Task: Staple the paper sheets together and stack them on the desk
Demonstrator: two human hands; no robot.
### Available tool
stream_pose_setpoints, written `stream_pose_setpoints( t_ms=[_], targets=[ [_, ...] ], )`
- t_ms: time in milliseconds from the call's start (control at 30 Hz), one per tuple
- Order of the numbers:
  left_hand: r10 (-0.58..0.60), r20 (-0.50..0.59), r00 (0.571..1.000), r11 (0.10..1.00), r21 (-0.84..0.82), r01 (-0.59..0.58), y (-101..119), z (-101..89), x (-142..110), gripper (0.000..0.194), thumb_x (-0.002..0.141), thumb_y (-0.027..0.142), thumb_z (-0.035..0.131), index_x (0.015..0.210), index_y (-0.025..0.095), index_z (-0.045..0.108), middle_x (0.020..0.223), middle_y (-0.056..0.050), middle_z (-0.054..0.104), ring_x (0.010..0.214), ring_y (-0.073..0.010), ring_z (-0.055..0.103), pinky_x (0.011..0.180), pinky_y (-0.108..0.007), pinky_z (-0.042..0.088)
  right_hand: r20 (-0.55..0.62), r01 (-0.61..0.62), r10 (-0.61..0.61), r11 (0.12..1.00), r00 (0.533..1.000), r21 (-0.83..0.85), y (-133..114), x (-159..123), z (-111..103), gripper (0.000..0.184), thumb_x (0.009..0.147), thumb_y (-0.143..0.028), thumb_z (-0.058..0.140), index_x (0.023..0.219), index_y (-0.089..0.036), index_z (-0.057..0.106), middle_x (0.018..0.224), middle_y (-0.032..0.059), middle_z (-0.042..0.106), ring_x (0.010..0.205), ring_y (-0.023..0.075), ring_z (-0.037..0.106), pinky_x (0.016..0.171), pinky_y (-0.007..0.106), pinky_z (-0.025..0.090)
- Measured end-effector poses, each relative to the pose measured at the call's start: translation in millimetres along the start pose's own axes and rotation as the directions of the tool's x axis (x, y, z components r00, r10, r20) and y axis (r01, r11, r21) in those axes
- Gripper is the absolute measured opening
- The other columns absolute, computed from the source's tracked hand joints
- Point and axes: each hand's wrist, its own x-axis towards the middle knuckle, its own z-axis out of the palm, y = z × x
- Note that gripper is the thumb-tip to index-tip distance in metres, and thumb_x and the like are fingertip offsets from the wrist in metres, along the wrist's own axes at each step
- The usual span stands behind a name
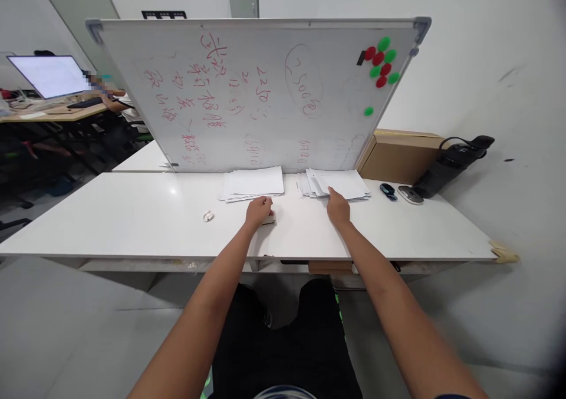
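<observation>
Two stacks of white paper lie on the white desk in the head view. My left hand (257,211) is closed just in front of the left paper stack (256,182), its fingers curled down over a small, flat, pale-edged object (269,219). A bit of red shows by the fingertips; most of the object is hidden. My right hand (338,208) is closed at the front edge of the right paper stack (347,184), gripping the sheets there. Some sheets at that stack's left side are lifted and fanned. A small white ring-shaped item (208,216) lies left of my left hand.
A whiteboard (274,92) with red writing and magnets stands behind the stacks. To the right are a cardboard box (398,157), a black bottle (451,166), a mouse (410,195) and a small dark item (388,191). Another person sits by a monitor (49,76) at far left.
</observation>
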Motion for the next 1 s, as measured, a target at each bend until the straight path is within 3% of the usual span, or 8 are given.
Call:
stream_pose_setpoints(
  t_ms=[267,467,533,600,700,767,900,1000],
  targets=[
    [0.016,0.014,1.0,1.0,-0.003,-0.016,-3,0.0,1,0.033,0.086,0.045,0.04,0.084,0.021,0.063,0.064,-0.001,0.069,0.068,-0.0177,0.063,0.066,-0.028,0.044,-0.029,-0.078,0.081,0.992,0.996,0.101,-8,-1,-9,0.046,0.089,-0.012,0.03,0.131,-0.01,0.052,0.115,0.0182,0.065,0.105,0.0268,0.06,0.088,0.04,0.047],
    [0.026,0.001,1.0,1.0,-0.006,-0.026,-4,-0.4,1,0.03,0.086,0.043,0.04,0.082,0.022,0.061,0.062,0.0,0.068,0.066,-0.018,0.062,0.065,-0.028,0.043,-0.149,-0.199,0.253,0.932,0.956,0.304,-27,-13,-40,0.037,0.092,-0.036,0.037,0.096,-0.014,0.066,0.078,0.0103,0.068,0.073,0.0229,0.062,0.072,0.036,0.047],
    [0.027,-0.021,0.999,1.0,0.003,-0.027,-3,-0.8,1,0.028,0.086,0.042,0.04,0.08,0.023,0.06,0.062,0.0,0.067,0.066,-0.0185,0.061,0.064,-0.028,0.042,-0.224,-0.225,0.334,0.887,0.916,0.404,-40,-31,-60,0.042,0.091,-0.047,0.039,0.086,-0.014,0.065,0.069,0.0075,0.065,0.068,0.0212,0.06,0.068,0.034,0.047],
    [0.032,-0.042,0.999,0.999,0.012,-0.031,-3,-1.5,1,0.026,0.086,0.041,0.04,0.079,0.024,0.059,0.061,0.0,0.067,0.066,-0.0189,0.06,0.064,-0.028,0.041,-0.296,-0.206,0.461,0.766,0.836,0.609,-54,-55,-81,0.043,0.087,-0.052,0.047,0.091,-0.014,0.064,0.078,0.0074,0.067,0.076,0.0213,0.061,0.071,0.033,0.048],
    [0.057,-0.049,0.997,0.998,0.034,-0.055,-2,-2.8,0,0.027,0.087,0.042,0.04,0.082,0.024,0.059,0.062,0.0,0.066,0.068,-0.0194,0.06,0.064,-0.028,0.04,-0.28,-0.162,0.651,0.533,0.706,0.831,-72,-96,-105,0.048,0.087,-0.055,0.045,0.109,-0.015,0.059,0.097,0.0087,0.068,0.092,0.0218,0.063,0.077,0.034,0.05],
    [0.07,-0.045,0.997,0.996,0.065,-0.067,-1,-3.3,-1,0.028,0.088,0.043,0.039,0.084,0.024,0.059,0.063,0.0,0.066,0.069,-0.0199,0.06,0.064,-0.028,0.039,-0.252,-0.24,0.721,0.505,0.646,0.829,-77,-121,-113,0.047,0.086,-0.055,0.046,0.107,-0.016,0.06,0.096,0.0094,0.068,0.09,0.0224,0.063,0.077,0.035,0.05],
    [0.139,-0.049,0.989,0.966,0.229,-0.124,3,-3.3,-4,0.031,0.092,0.042,0.034,0.086,0.025,0.059,0.065,-0.002,0.065,0.073,-0.0215,0.061,0.066,-0.029,0.039,-0.188,-0.389,0.714,0.56,0.674,0.732,-72,-157,-111,0.04,0.084,-0.051,0.05,0.104,-0.018,0.059,0.092,0.0098,0.069,0.087,0.0232,0.064,0.077,0.036,0.049],
    [0.319,-0.038,0.947,0.861,0.428,-0.273,9,-4.2,-5,0.032,0.092,0.038,0.035,0.079,0.022,0.058,0.06,-0.005,0.059,0.074,-0.0233,0.06,0.08,-0.034,0.039,-0.074,-0.401,0.731,0.453,0.679,0.796,-65,-173,-108,0.042,0.082,-0.048,0.053,0.111,-0.019,0.055,0.097,0.009,0.069,0.084,0.0219,0.065,0.07,0.033,0.051]
  ],
)
